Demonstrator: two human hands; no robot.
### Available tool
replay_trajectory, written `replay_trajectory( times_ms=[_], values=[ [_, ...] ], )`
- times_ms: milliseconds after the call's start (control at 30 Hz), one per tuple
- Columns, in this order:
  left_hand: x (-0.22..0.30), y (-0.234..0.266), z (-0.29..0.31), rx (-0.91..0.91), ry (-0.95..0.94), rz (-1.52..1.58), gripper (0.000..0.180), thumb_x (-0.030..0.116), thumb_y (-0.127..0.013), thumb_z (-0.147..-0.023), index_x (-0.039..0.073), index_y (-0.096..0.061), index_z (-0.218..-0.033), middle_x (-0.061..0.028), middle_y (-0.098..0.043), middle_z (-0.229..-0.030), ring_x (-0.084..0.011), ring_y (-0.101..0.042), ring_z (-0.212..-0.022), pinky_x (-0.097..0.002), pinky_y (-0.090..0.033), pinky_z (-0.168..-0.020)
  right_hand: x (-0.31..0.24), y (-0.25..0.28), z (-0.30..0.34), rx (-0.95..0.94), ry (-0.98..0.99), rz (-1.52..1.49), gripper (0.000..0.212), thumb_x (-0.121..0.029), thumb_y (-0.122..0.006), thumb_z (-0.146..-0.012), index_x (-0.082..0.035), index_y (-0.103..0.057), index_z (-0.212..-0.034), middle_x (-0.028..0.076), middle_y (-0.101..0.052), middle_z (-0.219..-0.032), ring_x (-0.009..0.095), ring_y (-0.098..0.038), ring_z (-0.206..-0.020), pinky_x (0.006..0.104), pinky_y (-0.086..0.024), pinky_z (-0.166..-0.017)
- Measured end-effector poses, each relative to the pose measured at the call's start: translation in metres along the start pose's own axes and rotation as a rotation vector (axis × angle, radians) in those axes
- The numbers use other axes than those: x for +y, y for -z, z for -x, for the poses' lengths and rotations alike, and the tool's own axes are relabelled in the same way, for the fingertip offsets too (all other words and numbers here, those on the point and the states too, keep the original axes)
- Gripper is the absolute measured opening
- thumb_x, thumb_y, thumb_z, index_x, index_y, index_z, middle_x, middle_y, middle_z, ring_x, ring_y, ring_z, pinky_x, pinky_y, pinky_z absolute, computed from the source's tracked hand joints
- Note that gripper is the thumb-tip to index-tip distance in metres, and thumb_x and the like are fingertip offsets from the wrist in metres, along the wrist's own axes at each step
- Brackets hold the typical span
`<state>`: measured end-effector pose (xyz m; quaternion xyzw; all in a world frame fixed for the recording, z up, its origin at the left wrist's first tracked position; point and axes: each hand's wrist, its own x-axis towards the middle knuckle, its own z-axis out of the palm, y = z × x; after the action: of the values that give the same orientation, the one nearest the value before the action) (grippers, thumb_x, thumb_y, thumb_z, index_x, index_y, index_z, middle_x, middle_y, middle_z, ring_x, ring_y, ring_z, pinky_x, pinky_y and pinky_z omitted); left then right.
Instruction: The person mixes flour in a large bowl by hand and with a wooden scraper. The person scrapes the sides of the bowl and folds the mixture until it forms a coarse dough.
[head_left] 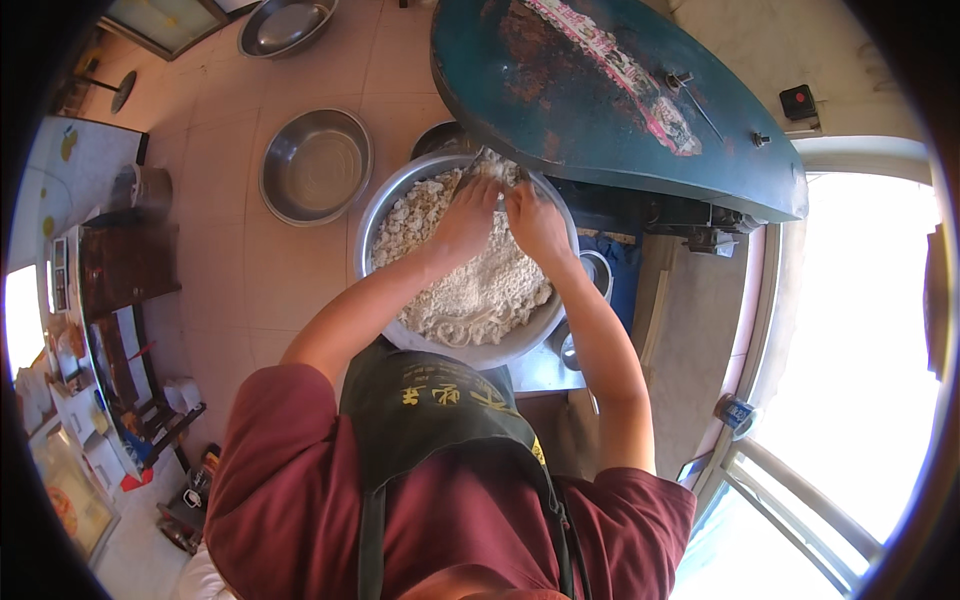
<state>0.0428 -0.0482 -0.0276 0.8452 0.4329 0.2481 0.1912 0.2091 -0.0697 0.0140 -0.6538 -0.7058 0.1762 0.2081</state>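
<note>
An apron [435,415] lies at the near side of the bowl [532,335]. Crumbly, pale dough [470,285] fills much of the bowl. The left hand [472,215] and right hand [537,225] are side by side over the bowl's far part; whether their fingers grasp anything, I cannot tell. Left of the bowl sits a pan [316,166]; beyond it, to the right, stands a green machine [590,95].

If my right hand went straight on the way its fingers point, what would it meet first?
Probably the pale crumbs just ahead of the right hand, at the far side of the metal bowl. The green machine appears beyond; its height is unclear.
</note>
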Motion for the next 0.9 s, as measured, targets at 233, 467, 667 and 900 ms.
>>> replay_trajectory(
  times_ms=[233, 467, 667, 900],
  values=[
    [0.012, 0.044, 0.025, -0.059, 0.039, 0.209, 0.038, -0.006, -0.053, -0.084, 0.004, -0.057, -0.121, -0.0183, -0.059, -0.122, -0.0380, -0.056, -0.117, -0.0462, -0.047, -0.099, -0.013, 0.016, -0.009, -0.040, 0.016, 0.017, 0.027, -0.024, -0.047, -0.100, -0.001, -0.051, -0.113, 0.029, -0.066, -0.072, 0.047, -0.066, -0.065, 0.0571, -0.053, -0.059],
    [-0.072, 0.006, 0.067, 0.026, 0.418, 0.043, 0.014, 0.010, -0.061, -0.089, 0.007, -0.062, -0.103, -0.0134, -0.061, -0.102, -0.0346, -0.064, -0.093, -0.0456, -0.053, -0.080, 0.006, -0.022, -0.040, 0.036, -0.013, 0.091, 0.021, -0.026, -0.050, -0.100, -0.006, -0.053, -0.105, 0.029, -0.063, -0.068, 0.048, -0.062, -0.061, 0.0575, -0.050, -0.054],
    [-0.077, -0.021, 0.026, 0.069, 0.347, 0.037, 0.029, 0.009, -0.061, -0.088, 0.009, -0.061, -0.117, -0.0133, -0.063, -0.108, -0.0348, -0.063, -0.101, -0.0469, -0.053, -0.084, -0.025, -0.015, -0.037, -0.189, -0.175, 0.139, 0.032, -0.031, -0.045, -0.101, -0.004, -0.055, -0.115, 0.028, -0.069, -0.078, 0.048, -0.067, -0.076, 0.0575, -0.054, -0.070],
    [-0.091, -0.018, 0.041, -0.205, 0.349, 0.140, 0.026, 0.014, -0.061, -0.091, 0.008, -0.064, -0.115, -0.0161, -0.067, -0.108, -0.0366, -0.065, -0.101, -0.0468, -0.054, -0.083, -0.022, 0.005, -0.015, -0.119, -0.063, 0.009, 0.029, -0.027, -0.049, -0.098, -0.004, -0.053, -0.116, 0.029, -0.068, -0.079, 0.047, -0.067, -0.075, 0.0581, -0.054, -0.068]
  ],
)
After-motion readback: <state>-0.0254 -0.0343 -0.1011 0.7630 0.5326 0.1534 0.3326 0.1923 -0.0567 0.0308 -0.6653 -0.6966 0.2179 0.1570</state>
